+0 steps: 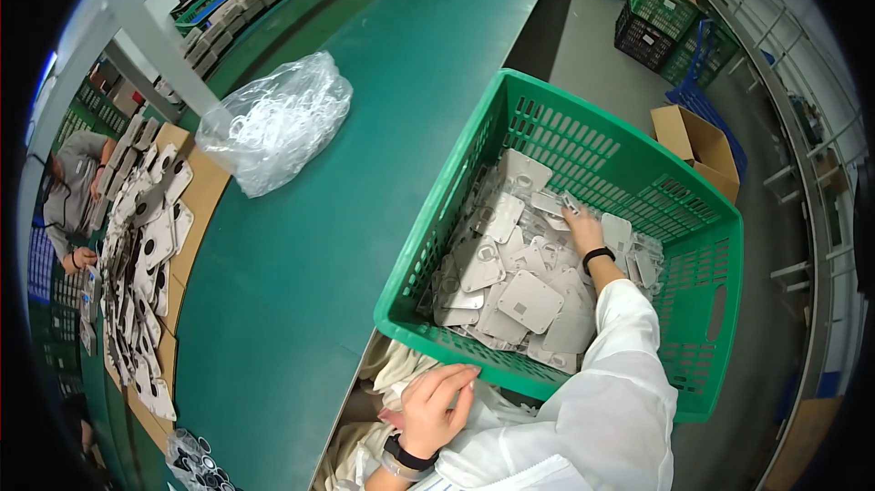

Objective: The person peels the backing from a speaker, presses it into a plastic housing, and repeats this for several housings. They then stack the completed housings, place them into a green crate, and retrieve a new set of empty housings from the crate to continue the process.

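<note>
A green slatted plastic basket (424, 245) stands in front of me, tilted in view, holding many pale grey plastic plates (530, 301) with rounded corners. My right hand (583, 229) reaches down into it, with its fingers closed on a small pale plastic part (571, 203) among the pile. The fingertips are partly hidden there. Just outside the near wall is my left hand (439, 407), its fingers curled together beside the basket rim. Nothing shows in it. Both wrists wear black bands.
On the green table (292, 263) lies a clear bag of white rings (278, 122). To the left, pale plates with black rings (146, 254) cover cardboard, near a co-worker's hand (82, 260). A bag of black rings (196, 464) lies lower left. An open carton (697, 145) and stacked crates (661, 13) stand right.
</note>
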Demonstrator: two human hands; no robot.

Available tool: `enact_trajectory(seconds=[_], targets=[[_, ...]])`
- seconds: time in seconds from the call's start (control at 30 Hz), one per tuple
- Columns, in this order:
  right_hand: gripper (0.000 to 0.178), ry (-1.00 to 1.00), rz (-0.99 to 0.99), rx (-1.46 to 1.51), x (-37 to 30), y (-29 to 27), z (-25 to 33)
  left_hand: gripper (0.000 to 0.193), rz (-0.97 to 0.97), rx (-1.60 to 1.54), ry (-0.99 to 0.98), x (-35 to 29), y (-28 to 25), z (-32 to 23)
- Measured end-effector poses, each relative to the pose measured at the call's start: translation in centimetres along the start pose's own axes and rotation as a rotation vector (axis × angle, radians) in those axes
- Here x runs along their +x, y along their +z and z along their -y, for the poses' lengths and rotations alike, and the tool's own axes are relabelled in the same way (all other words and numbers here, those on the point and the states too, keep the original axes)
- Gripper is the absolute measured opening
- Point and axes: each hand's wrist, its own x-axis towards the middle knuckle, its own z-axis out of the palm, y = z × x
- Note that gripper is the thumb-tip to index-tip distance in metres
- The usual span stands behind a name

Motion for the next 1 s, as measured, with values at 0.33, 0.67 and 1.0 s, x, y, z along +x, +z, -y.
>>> enact_trajectory(seconds=[0.33, 0.67, 1.0], targets=[[0.049, -0.056, -0.540, 0.401, -6.1, -18.3, 5.5, 0.020, -0.138, -0.097, 0.007, -4.1, -4.2, 0.7], [0.042, -1.093, -0.560, 0.642, -12.9, -33.5, 38.3, 0.096, -0.656, -0.590, -0.109, -7.9, -14.9, 1.4], [0.066, -1.697, 0.022, 0.478, -17.9, -30.3, 52.8, 0.104, -1.041, -0.688, -0.212, -14.9, -22.9, 7.0]])
